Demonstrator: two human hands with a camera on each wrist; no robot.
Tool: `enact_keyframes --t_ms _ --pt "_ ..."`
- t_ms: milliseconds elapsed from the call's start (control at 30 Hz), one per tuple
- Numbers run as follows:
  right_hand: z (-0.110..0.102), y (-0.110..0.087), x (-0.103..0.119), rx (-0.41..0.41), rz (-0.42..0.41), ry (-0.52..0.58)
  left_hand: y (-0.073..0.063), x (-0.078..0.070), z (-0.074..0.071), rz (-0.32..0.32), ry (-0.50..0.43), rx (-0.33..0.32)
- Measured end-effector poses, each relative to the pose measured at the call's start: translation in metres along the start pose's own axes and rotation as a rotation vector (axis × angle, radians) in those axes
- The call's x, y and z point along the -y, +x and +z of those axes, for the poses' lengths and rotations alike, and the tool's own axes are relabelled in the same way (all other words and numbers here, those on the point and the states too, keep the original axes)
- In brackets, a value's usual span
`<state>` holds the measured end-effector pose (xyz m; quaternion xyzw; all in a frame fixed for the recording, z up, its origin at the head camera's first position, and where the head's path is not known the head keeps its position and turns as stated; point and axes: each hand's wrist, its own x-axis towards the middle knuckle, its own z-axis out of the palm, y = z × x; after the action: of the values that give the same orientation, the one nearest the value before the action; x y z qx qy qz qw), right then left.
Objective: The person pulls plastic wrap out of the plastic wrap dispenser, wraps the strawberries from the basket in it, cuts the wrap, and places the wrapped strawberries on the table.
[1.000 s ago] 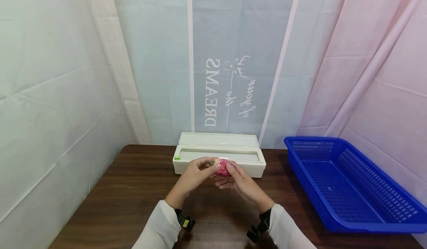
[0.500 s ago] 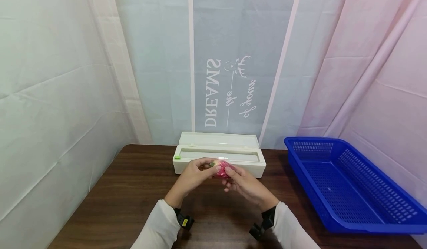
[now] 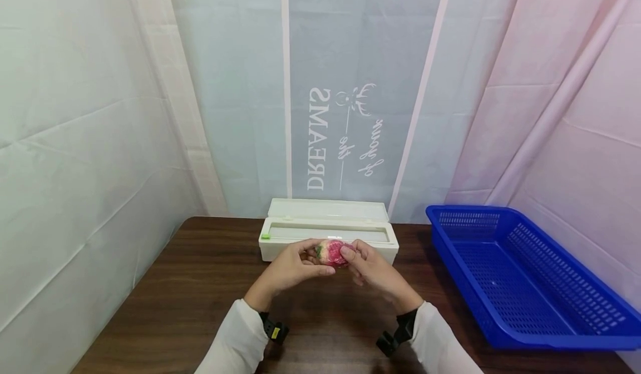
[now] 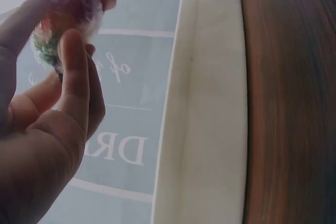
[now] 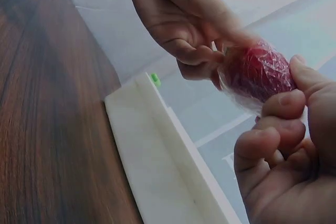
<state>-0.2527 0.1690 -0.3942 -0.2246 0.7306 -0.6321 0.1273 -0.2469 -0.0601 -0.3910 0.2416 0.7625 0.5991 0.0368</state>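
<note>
A red fruit (image 3: 330, 253), pale yellowish towards its green stem end, is wrapped in clear, crinkled cling film and held up between both hands. My left hand (image 3: 286, 269) holds it at the stem end, thumb lying along the near side. At the opposite end, my right hand (image 3: 376, 274) pinches the film and fruit between thumb and fingers. The left wrist view shows green leaves and a dark stem on the fruit (image 4: 76, 6) near the left fingers. In the right wrist view, shiny folds of film cover the fruit (image 5: 262, 72).
Behind the hands stands a long white cling film dispenser (image 3: 272, 249) with its lid (image 3: 328, 209) raised and a green slider (image 3: 266, 236) at the left. A blue perforated basket (image 3: 501, 329) sits at the right of the brown wooden table (image 3: 200, 290). Printed cloth hangs behind.
My left thumb has come off the fruit's front and dropped lower, showing more of the pale end. My right hand has shifted slightly right, towards the fruit's far end.
</note>
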Motion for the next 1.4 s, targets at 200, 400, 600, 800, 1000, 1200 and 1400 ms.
enact_keyframes --t_ms 200,400,600,800,1000,1200,1400 --pt "-0.0013 0.0005 0.0000 0.026 -0.029 -0.046 0.0002 -0.0015 0.0002 0.036 0.143 -0.012" --pt "-0.0001 0.0001 -0.0016 -0.022 -0.087 -0.213 -0.0007 0.0013 0.0026 0.077 0.197 -0.013" --pt "0.0027 -0.0006 -0.0008 -0.037 -0.088 -0.243 -0.0004 0.0032 0.0034 0.082 0.103 0.050" --pt "0.0028 0.0006 -0.0019 -0.053 -0.106 -0.170 0.0012 0.0038 0.0033 0.087 0.084 0.070" --pt "0.0024 -0.0011 -0.0006 -0.080 -0.178 -0.102 0.0022 0.0045 0.0080 0.124 0.075 0.074" --pt "0.0048 -0.0022 -0.0001 -0.151 -0.250 -0.160 0.0022 0.0051 0.0100 0.117 0.104 0.037" --pt "0.0058 -0.0021 0.0004 -0.209 -0.299 -0.231 0.0019 0.0050 0.0077 0.123 0.082 0.048"
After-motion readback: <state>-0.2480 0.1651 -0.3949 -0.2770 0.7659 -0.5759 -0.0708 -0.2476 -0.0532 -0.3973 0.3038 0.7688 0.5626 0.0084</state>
